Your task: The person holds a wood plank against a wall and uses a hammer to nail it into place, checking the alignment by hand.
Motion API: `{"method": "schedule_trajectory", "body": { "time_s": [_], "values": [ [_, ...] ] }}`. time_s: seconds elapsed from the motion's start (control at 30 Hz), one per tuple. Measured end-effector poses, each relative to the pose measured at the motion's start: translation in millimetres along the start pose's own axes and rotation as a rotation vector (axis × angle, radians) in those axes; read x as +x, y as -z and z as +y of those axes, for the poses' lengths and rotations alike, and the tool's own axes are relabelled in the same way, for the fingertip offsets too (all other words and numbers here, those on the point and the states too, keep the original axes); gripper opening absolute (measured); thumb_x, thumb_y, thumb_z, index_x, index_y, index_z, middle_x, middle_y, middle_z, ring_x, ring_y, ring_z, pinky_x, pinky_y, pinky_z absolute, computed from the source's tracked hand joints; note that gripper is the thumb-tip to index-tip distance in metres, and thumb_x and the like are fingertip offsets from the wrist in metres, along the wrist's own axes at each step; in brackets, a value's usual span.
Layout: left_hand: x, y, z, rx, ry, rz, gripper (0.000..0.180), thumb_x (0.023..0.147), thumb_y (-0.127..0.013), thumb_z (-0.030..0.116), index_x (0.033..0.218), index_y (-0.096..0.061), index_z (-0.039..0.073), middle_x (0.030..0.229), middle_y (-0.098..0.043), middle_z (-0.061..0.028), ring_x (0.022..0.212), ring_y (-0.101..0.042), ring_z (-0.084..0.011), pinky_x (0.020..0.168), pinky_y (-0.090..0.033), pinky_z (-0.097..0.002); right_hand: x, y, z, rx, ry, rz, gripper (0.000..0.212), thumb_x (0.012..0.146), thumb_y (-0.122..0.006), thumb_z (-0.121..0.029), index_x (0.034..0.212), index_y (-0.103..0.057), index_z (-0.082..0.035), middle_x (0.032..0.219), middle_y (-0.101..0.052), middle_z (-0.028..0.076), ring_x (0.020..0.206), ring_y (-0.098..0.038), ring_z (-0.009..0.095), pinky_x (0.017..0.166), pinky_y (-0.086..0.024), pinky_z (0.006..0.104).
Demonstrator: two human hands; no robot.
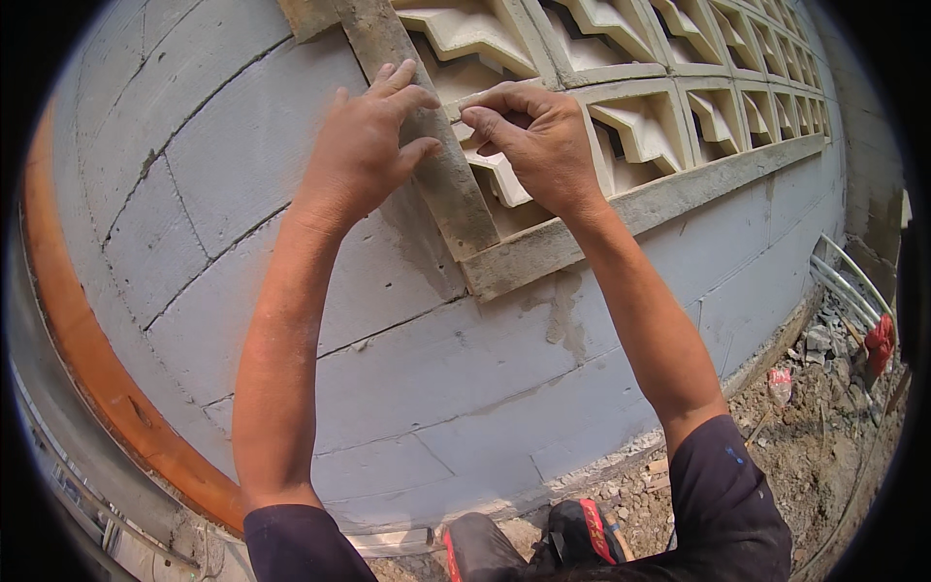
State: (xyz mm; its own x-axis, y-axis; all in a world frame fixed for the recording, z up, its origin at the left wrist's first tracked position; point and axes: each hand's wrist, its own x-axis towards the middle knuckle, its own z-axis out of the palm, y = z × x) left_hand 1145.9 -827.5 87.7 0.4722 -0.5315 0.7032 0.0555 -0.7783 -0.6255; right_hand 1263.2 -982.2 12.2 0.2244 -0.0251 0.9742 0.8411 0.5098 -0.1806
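My left hand has its fingers spread and lies against the upright grey strip that edges a panel of cream vent blocks. To its right, my right hand is raised in front of the lowest row of blocks, thumb and forefinger pinched together. Whatever that pinch may hold is too small to make out. A long, rough bottom strip runs under the blocks and meets the upright one at the corner. Both strips stand out from the pale block wall.
An orange post curves along the left side. Rubble and soil cover the ground at the lower right, with a plastic bottle, white pipes and a red item. My dark, red-trimmed footwear shows below.
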Motion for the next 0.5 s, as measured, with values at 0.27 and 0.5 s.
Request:
{"method": "schedule_trajectory", "body": {
  "time_s": [0.27,0.5],
  "values": [
    [1.5,-12.4,10.1,-0.295,0.187,0.165,0.019,0.08,-0.078,0.012,0.096,-0.07,0.009,0.146,-0.054,-0.0124,0.141,-0.043,-0.032,0.112,-0.036,-0.043,11.8,-13.8,19.2,-0.182,0.13,0.034,0.012,0.084,-0.074,-0.012,0.089,-0.074,-0.001,0.082,-0.073,0.013,0.071,-0.069,0.021,0.066,-0.053,0.0324],
    [2.9,-31.7,13.2,-0.332,0.18,0.288,0.014,0.081,-0.077,0.011,0.096,-0.077,0.01,0.144,-0.056,-0.0126,0.14,-0.046,-0.0314,0.117,-0.031,-0.0421,19.0,-8.8,7.1,-0.387,0.161,-0.021,0.013,0.083,-0.074,-0.019,0.089,-0.076,-0.008,0.085,-0.072,0.011,0.076,-0.069,0.026,0.068,-0.052,0.0337]
  ]
}}
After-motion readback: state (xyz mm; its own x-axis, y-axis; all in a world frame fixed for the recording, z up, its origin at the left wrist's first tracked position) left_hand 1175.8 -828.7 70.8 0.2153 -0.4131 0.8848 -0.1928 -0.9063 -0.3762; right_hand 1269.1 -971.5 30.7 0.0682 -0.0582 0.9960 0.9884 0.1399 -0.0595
